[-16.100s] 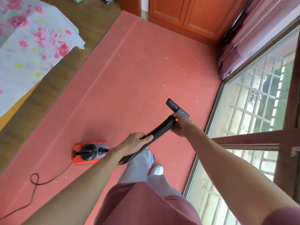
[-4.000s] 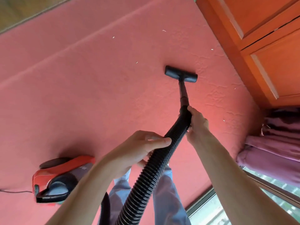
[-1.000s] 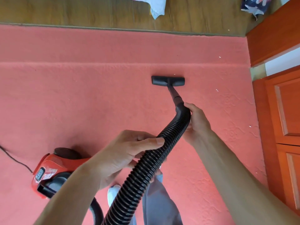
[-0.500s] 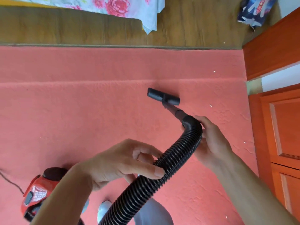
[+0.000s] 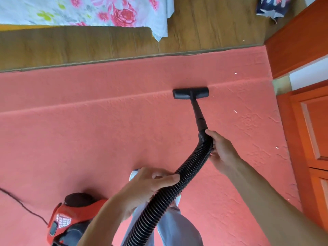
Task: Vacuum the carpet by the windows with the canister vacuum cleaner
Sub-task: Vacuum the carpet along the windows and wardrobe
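While the black floor nozzle (image 5: 190, 93) lies flat on the red carpet (image 5: 88, 139), right along a raised seam that crosses it, we see both hands on the ribbed black hose (image 5: 193, 166). The right hand (image 5: 221, 153) curls round the hose's upper end, just below where the rigid black tube (image 5: 197, 112) starts. Its thumb lies on top, and its fingers are mostly hidden behind the hose. The left hand (image 5: 149, 189) grips the hose lower down, thumb stretched along it and fingers curled under (we see little more than knuckles).

Below that hand the hose leaves the bottom edge, so we cannot see where it joins the canister vacuum cleaner (image 5: 71, 217). That red and black machine sits on the carpet at lower left, partly behind the left forearm and cropped by the frame. A panel on its top is too blurred to read. A thin dark cord (image 5: 21, 205) runs from the left edge toward it.

A pale trouser leg (image 5: 177, 228) shows beneath the hands, with a light toe (image 5: 133, 174) that may be a sock or a shoe. A few white specks (image 5: 235, 111) dot the carpet right of the nozzle. Beyond the carpet lies wood flooring (image 5: 88, 45), with a flowered sheet (image 5: 88, 11) cut off at the top and a dark printed bundle (image 5: 271, 6) we cannot identify. Orange-brown cabinet doors (image 5: 312, 130) fill the right edge.
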`<state>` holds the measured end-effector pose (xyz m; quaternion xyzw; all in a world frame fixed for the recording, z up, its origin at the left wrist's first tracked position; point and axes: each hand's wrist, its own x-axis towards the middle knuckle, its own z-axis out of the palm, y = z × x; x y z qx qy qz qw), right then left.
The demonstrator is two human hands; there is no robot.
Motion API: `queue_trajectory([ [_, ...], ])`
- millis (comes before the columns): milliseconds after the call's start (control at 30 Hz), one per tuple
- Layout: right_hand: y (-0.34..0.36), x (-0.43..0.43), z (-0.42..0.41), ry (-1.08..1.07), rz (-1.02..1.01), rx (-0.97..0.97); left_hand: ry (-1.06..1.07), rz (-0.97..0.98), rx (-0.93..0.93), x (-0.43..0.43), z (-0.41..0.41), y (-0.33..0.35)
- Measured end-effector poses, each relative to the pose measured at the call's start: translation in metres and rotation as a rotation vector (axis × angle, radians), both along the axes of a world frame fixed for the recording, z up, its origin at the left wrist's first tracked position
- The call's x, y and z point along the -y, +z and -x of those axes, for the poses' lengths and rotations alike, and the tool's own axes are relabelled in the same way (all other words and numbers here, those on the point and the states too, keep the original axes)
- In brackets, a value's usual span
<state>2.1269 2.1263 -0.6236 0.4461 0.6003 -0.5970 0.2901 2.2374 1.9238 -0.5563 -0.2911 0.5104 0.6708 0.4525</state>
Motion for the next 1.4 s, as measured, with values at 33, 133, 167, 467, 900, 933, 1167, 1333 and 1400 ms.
queue_trajectory([
  [33, 0.003, 0.002, -0.004, -0.036, 0.018, -0.014, 0.008, -0.017, -0.01, 0.006, -0.001, 0.003],
  [133, 0.014, 0.008, -0.012, -0.177, 0.077, -0.049, -0.097, -0.068, -0.094, 0.021, 0.008, 0.011],
  [167, 0.018, 0.008, -0.015, -0.235, 0.09, -0.058, -0.147, -0.061, -0.123, 0.026, 0.012, 0.014],
  [467, 0.014, -0.007, -0.018, -0.337, 0.07, 0.013, -0.312, 0.078, -0.17, 0.021, 0.034, 0.018],
  [900, -0.037, -0.039, 0.031, -0.246, -0.02, 0.03, -0.262, 0.435, -0.163, -0.077, 0.042, -0.018],
  [933, -0.027, -0.043, 0.028, -0.246, -0.025, 0.031, -0.289, 0.383, -0.177, -0.069, 0.044, -0.012],
  [1167, 0.012, -0.061, -0.007, -0.177, 0.024, 0.111, -0.538, 0.116, -0.173, -0.025, 0.062, 0.02],
  [1333, -0.014, -0.049, 0.015, -0.236, 0.038, 0.077, -0.346, 0.262, -0.136, -0.041, 0.052, 0.005],
  [1400, -0.026, -0.046, 0.026, -0.216, 0.016, 0.09, -0.234, 0.358, -0.108, -0.05, 0.046, -0.006],
])
